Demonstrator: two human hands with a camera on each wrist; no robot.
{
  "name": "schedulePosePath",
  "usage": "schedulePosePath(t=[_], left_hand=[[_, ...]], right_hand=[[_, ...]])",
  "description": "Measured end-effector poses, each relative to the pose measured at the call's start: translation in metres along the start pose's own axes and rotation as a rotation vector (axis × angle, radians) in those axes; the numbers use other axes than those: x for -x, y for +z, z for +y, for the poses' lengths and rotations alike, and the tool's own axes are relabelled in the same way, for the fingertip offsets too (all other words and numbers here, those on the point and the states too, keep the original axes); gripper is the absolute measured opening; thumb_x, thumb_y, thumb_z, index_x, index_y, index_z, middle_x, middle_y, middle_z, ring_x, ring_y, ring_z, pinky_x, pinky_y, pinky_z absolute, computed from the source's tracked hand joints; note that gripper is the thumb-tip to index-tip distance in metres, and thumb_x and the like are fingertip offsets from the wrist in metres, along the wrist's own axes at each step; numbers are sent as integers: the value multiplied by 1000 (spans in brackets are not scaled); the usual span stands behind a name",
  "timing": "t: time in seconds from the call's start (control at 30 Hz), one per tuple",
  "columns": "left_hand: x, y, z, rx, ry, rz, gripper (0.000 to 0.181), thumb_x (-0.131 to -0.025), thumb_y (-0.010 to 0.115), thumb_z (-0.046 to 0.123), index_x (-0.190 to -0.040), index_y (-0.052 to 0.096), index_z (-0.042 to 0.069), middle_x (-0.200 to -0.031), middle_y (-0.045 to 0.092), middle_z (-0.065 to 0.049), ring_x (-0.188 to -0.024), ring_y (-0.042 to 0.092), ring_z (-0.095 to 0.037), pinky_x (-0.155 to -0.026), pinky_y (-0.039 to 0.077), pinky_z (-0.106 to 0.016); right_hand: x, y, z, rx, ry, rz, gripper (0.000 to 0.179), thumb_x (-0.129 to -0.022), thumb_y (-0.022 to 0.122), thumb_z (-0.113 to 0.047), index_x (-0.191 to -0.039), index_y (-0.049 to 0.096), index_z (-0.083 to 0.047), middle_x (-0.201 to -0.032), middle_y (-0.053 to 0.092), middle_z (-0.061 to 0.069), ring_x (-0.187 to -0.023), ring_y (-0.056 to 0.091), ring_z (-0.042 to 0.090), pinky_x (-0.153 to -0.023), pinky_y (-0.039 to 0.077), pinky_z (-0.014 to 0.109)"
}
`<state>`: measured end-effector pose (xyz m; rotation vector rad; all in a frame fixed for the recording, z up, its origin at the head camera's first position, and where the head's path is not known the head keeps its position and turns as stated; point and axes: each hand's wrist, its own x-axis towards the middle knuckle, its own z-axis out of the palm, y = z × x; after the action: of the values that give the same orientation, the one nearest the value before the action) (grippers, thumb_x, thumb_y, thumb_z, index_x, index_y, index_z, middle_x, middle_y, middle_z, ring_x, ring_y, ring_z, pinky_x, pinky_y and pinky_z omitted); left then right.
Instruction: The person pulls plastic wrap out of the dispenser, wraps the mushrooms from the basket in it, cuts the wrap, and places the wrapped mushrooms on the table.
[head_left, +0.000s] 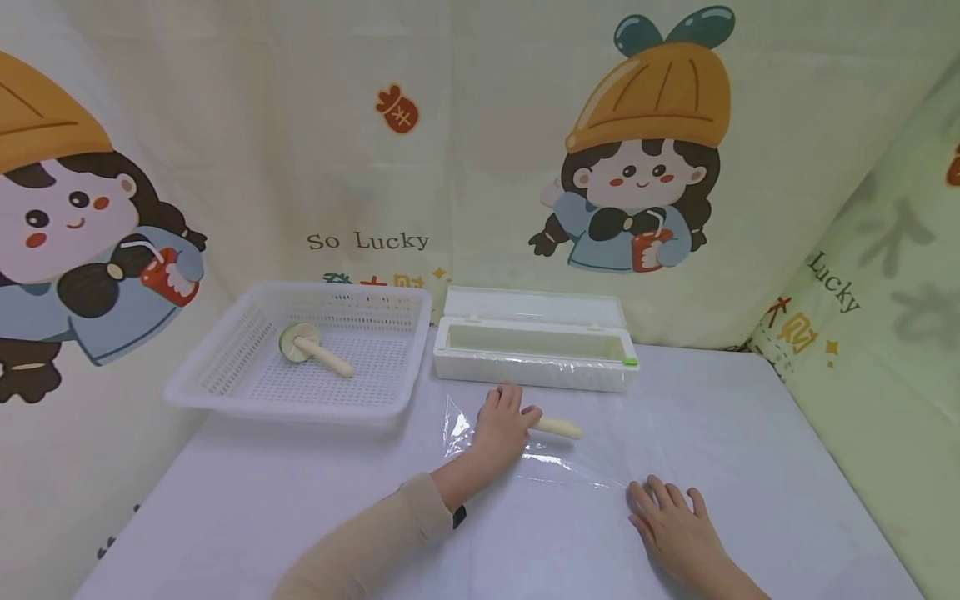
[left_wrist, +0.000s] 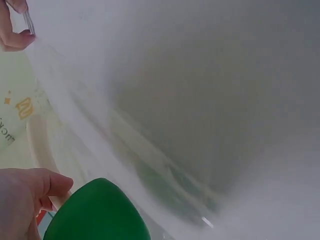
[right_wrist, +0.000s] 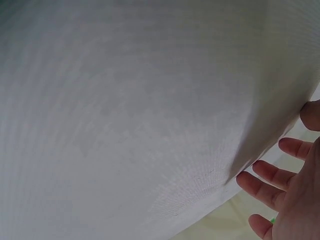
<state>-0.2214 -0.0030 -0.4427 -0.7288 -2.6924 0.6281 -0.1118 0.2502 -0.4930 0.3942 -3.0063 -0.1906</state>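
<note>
My left hand [head_left: 504, 423] grips a toy mushroom over the clear plastic film [head_left: 592, 462] on the table. Its pale stem [head_left: 558, 428] points right in the head view. The hand hides its cap there, but the left wrist view shows a smooth green cap [left_wrist: 100, 212] beside my fingers. My right hand [head_left: 678, 521] rests at the film's near right corner, fingers spread and slightly bent, fingertips at the table surface in the right wrist view. Behind the film stands a long white film dispenser box [head_left: 525, 368] with its lid raised.
A white perforated basket [head_left: 300, 408] stands at the back left, holding another toy mushroom [head_left: 324, 357] on its side. A small green piece [head_left: 631, 362] sits on the dispenser's right front edge. Printed curtains [head_left: 487, 167] enclose the white-covered table [head_left: 247, 508] at the back and sides.
</note>
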Motion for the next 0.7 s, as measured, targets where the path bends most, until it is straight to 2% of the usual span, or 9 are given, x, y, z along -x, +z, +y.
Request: schedulePosePath(t=[0.17, 0.3, 0.53, 0.7], left_hand=[[-3, 3, 11, -3, 3, -50, 22, -89, 46, 47, -104, 43, 31, -111, 41, -5, -105, 38, -21, -83, 30, -31], [-3, 8, 16, -16, 6, -50, 21, -90, 45, 46, -102, 44, 30, -110, 40, -6, -105, 37, -22, -82, 29, -32], [-4, 14, 18, -32, 3, -10, 23, -88, 47, 47, -100, 45, 28, -109, 42, -6, -104, 38, -22, -82, 31, -33], [-4, 19, 17, 30, -19, 30, 20, -88, 50, 40, -102, 46, 27, -108, 44, -7, -103, 39, -23, -82, 31, -34]], right_hand=[[0, -1, 0, -6, -2, 3, 38, -82, 64, -31, -114, 51, -14, -113, 51, 12, -102, 49, 30, -86, 30, 57], [0, -2, -1, 1, 0, 4, 38, -82, 63, -31, -114, 52, -14, -113, 52, 12, -102, 49, 30, -86, 30, 57], [0, -3, -1, 4, 10, -10, 39, -83, 63, -32, -114, 52, -13, -114, 51, 12, -102, 49, 31, -86, 30, 58], [0, -4, -1, -2, 5, -3, 38, -83, 64, -31, -114, 52, -13, -114, 51, 12, -102, 49, 30, -86, 30, 57]])
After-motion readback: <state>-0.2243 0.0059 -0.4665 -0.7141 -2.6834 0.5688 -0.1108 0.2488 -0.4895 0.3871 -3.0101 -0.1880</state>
